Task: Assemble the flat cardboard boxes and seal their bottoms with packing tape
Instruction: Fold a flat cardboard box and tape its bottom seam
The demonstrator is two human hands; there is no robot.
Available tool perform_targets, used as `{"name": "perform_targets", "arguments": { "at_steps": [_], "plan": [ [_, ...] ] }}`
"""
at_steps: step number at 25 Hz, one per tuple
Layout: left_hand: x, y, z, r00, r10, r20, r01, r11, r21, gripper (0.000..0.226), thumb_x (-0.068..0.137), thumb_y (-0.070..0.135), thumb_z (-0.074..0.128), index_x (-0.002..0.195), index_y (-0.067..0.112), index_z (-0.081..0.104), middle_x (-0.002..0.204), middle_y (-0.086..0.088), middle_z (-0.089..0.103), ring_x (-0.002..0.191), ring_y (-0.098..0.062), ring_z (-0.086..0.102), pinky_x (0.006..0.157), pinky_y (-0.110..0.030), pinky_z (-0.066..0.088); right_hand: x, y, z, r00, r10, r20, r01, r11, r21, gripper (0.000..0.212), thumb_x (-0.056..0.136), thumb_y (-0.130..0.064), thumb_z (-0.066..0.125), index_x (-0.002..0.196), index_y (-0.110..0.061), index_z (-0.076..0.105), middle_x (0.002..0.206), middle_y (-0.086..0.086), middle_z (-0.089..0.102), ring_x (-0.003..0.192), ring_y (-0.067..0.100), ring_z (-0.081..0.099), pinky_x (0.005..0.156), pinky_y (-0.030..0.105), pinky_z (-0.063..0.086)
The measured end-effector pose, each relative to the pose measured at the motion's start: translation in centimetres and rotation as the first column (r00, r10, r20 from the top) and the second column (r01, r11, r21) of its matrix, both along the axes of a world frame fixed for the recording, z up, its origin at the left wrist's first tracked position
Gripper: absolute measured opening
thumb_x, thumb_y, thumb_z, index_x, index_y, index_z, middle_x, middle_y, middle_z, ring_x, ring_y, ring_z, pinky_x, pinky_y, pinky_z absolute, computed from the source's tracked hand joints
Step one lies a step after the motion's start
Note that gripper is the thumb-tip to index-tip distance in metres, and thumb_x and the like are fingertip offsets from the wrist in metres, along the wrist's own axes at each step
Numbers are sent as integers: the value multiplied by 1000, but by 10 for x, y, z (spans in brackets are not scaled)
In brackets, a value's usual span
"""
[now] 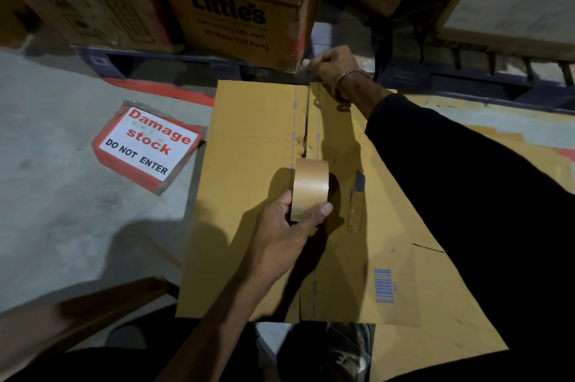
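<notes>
A brown cardboard box (249, 182) stands in front of me with its bottom flaps folded shut and the centre seam running away from me. My left hand (280, 232) grips a roll of brown packing tape (309, 188) above the middle of the seam. A strip of clear tape (306, 120) runs from the roll along the seam to the far edge. There my right hand (333, 65) pinches the tape end over the box's far edge. A short strip of old tape (357, 204) sticks to the right flap.
A "Damage stock DO NOT ENTER" sign (147, 146) lies on the concrete floor at the left. Stacked cartons, one marked "Little's" (230, 11), stand on blue pallets (479, 82) just behind the box. More flat cardboard (435, 335) lies under and right of the box.
</notes>
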State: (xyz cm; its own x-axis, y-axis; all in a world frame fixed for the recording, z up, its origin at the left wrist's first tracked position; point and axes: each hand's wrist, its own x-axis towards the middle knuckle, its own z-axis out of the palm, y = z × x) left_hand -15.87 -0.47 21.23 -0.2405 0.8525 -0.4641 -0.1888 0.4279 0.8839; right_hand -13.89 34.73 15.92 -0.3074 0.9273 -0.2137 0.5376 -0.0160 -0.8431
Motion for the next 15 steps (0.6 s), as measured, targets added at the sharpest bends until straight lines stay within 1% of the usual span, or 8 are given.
{"name": "perform_targets", "arguments": {
  "at_steps": [3, 5, 7, 8, 10, 12, 13, 15],
  "plan": [
    [-1, 3, 0, 1000, 26, -1, -26, 1000, 6, 25, 92, 30, 78, 115, 20, 73, 102, 3, 79, 94, -9, 73, 82, -20, 57, 0, 5, 0, 996, 27, 86, -27, 1000, 4, 14, 88, -20, 80, 76, -15, 75, 86, 2, 76, 86, 13, 74, 79, 33, 64],
    [0, 4, 0, 999, 33, 7, -33, 999, 12, 24, 92, 27, 78, 115, 19, 73, 101, 2, 79, 93, -9, 74, 78, -15, 55, 0, 9, 0, 988, 40, 149, -37, 999, -25, 12, 87, -22, 81, 90, -12, 76, 89, 1, 75, 81, 10, 71, 68, 28, 61],
    [1, 4, -1, 999, 37, 5, -37, 999, 9, 24, 92, 26, 78, 114, 19, 74, 101, 2, 79, 94, -10, 74, 78, -15, 54, -2, 11, 2, 964, 63, 258, -46, 996, -70, 22, 86, -25, 82, 101, -11, 73, 90, 0, 70, 77, 9, 65, 55, 23, 50],
    [1, 4, -2, 999, 40, 4, -41, 999, 10, 24, 92, 27, 78, 114, 19, 74, 101, 3, 79, 94, -10, 74, 78, -14, 54, -3, 12, 4, 944, 81, 320, -54, 994, -92, 24, 87, -28, 81, 102, -12, 70, 91, 1, 68, 77, 10, 62, 55, 23, 46],
    [2, 3, -4, 999, 46, 7, -46, 999, 5, 25, 91, 28, 78, 115, 20, 74, 101, 4, 79, 94, -8, 73, 78, -13, 53, -4, 18, 3, 892, 141, 429, -89, 986, -140, 26, 91, -33, 76, 106, -15, 65, 99, 4, 66, 81, 15, 60, 63, 28, 46],
    [2, 3, -5, 999, 46, 1, -46, 999, 0, 26, 91, 29, 78, 115, 21, 74, 102, 5, 79, 95, -6, 73, 79, -13, 53, -5, 20, 4, 876, 222, 428, -144, 968, -208, 34, 94, -30, 69, 122, -11, 64, 112, 10, 63, 81, 18, 56, 72, 33, 47],
    [2, 3, -6, 999, 44, -6, -44, 999, -1, 27, 91, 30, 78, 116, 21, 74, 102, 6, 79, 96, -5, 73, 79, -13, 53, -6, 20, 3, 872, 243, 425, -164, 963, -215, 38, 95, -27, 66, 128, -9, 63, 113, 10, 60, 77, 17, 52, 71, 33, 45],
    [2, 3, -8, 999, 43, -11, -43, 999, -12, 27, 91, 32, 78, 116, 22, 74, 103, 7, 79, 97, -5, 73, 81, -14, 54, -8, 23, 3, 875, 238, 422, -166, 966, -199, 34, 98, -26, 64, 127, -9, 64, 110, 6, 60, 73, 12, 50, 62, 27, 41]
  ]
}}
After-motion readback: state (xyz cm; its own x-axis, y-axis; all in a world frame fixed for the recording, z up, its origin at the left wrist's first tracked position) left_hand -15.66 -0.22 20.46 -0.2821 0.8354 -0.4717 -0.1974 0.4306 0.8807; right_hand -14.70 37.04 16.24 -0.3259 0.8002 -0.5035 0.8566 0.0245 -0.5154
